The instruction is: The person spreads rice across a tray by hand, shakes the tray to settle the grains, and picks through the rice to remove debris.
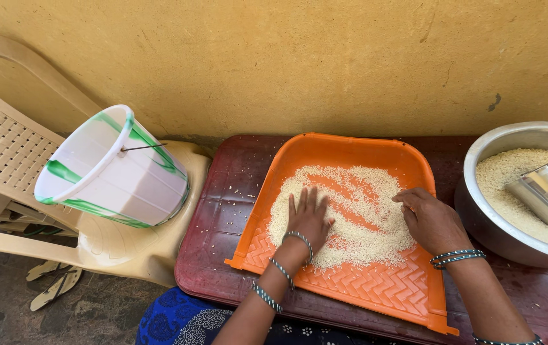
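Both hands, left hand (308, 217) and right hand (429, 220), rest on rice (357, 211).

A rough yellow painted wall (325, 57) is seen behind. A cream plastic chair (5, 147) is placed on the left. The grey stone floor (95, 313) is lit by daylight.

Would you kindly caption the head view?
Both hands, left hand and right hand, spread rice across an orange tray.

Left hand (308, 217) flat, fingers spread, palm down; right hand (429, 220) cupped, fingers curled inward.
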